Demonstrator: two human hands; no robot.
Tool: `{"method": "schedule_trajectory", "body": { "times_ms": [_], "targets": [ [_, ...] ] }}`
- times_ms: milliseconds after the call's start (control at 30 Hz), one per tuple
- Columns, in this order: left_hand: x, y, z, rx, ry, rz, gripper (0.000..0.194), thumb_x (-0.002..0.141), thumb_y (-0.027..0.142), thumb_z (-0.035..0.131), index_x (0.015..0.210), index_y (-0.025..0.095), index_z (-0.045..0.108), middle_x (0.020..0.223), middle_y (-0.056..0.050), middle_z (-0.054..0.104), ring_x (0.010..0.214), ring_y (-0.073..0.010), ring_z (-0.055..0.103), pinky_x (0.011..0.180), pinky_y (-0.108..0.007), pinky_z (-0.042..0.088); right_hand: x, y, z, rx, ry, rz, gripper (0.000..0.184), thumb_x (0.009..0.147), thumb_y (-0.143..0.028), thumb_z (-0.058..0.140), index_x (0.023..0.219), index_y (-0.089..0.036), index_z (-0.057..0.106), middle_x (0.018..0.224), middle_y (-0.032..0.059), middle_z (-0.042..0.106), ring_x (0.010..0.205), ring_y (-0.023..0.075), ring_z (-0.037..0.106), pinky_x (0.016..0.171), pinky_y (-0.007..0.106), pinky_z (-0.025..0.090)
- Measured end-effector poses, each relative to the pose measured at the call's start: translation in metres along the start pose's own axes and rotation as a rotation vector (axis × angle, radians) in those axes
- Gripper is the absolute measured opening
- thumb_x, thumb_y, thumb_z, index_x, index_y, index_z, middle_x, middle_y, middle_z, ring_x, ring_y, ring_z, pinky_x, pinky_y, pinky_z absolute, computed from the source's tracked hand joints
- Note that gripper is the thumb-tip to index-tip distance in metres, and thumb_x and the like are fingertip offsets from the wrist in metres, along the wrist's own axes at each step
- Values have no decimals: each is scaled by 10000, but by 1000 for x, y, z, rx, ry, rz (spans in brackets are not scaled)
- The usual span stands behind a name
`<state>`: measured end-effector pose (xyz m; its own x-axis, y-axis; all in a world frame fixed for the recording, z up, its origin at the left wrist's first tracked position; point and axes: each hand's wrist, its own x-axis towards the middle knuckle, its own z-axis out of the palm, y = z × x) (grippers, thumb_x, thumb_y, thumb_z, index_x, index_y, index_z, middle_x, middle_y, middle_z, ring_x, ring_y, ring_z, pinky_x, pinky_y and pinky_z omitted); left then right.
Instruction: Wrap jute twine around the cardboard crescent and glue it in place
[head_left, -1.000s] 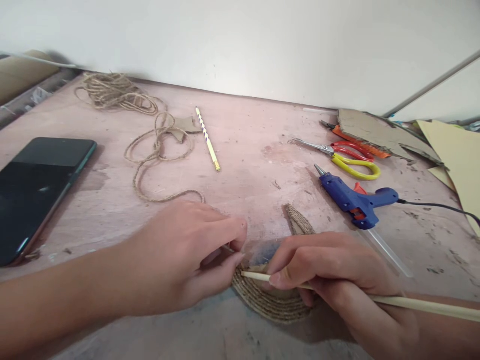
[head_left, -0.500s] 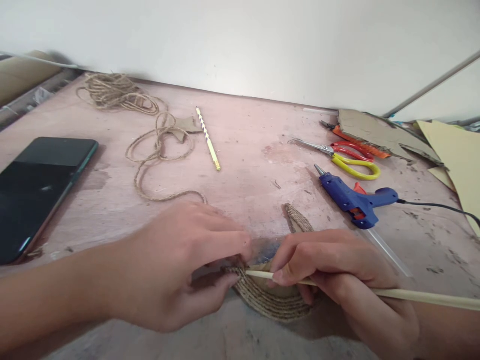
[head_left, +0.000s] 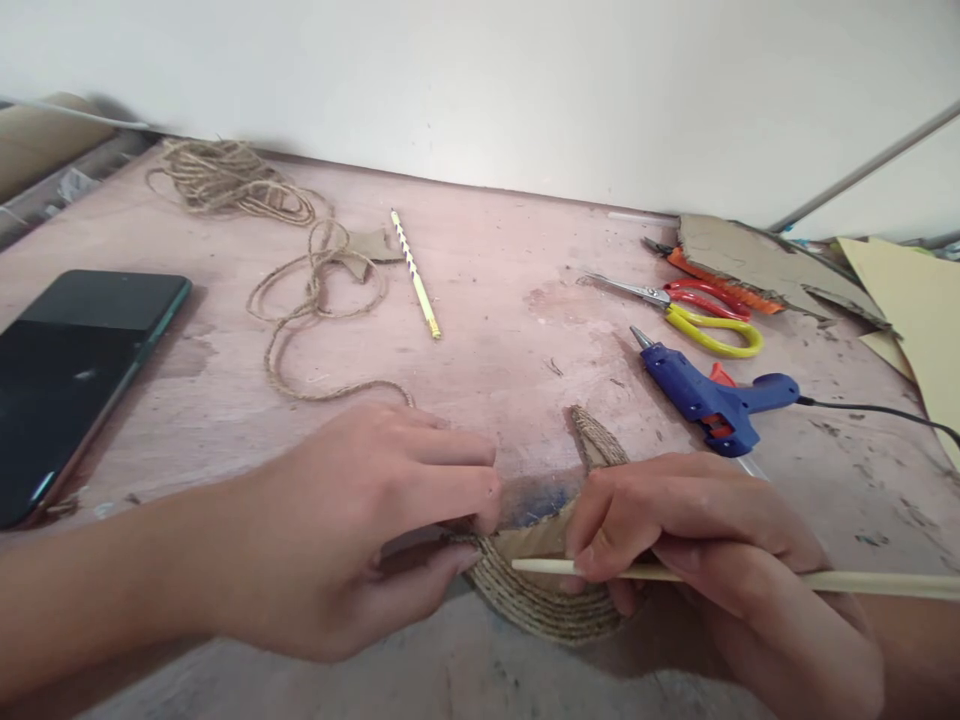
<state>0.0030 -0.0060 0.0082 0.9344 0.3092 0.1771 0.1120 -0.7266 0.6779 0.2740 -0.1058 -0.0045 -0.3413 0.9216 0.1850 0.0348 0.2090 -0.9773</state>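
1. Hands work low at the near edge of the table (head_left: pixel 487 270); we see both over a crescent (head_left: pixel 540 600) wound in twine.
2. Our left hand (head_left: pixel 360 530) pinches the crescent's left tip, thumb below and fingers curled on top, closed on it.
3. Our right hand (head_left: pixel 712 550) is closed around a stick (head_left: pixel 862 583), which lies nearly level, its tip over the crescent's bare cardboard middle.
4. The crescent lies flat between the hands; its far tip shows above our right knuckles.
5. Twine (head_left: pixel 315 300) trails from a bundle at the far left toward our left hand.
6. A phone (head_left: pixel 75 370) lies at left, a pencil (head_left: pixel 415 275) beyond the twine.
7. A glue gun (head_left: pixel 705 395) lies just beyond the right hand, scissors (head_left: pixel 690 315) behind it, cardboard (head_left: pixel 757 262) farther back.
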Motion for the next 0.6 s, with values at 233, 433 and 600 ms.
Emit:
{"method": "schedule_trajectory", "body": {
  "times_ms": [233,433,600],
  "targets": [
    [-3,-2,0,-2,-3,-6,168,1011,86,602,972,246,640,878,27,708,788,-174,695,707,-360,424,1,-2,-2,-23,-51,31,278,1046,-197,547,919,-184,794,746,50,727,628,164,677,610,308,514],
    [-1,0,-1,-27,-13,1,168,1014,83,622,982,248,626,916,36,715,806,-163,695,713,-345,432,6,-8,-1,-71,-44,4,299,1149,-335,592,932,-205,752,793,39,708,648,154,647,612,300,519],
    [-4,0,-2,-22,-19,-20,162,1002,83,659,1004,246,651,915,31,730,827,-172,708,746,-356,452,-5,-4,2,-168,94,-101,507,1224,-610,435,1109,-311,828,702,11,695,574,187,675,552,313,555]
  ]
}}
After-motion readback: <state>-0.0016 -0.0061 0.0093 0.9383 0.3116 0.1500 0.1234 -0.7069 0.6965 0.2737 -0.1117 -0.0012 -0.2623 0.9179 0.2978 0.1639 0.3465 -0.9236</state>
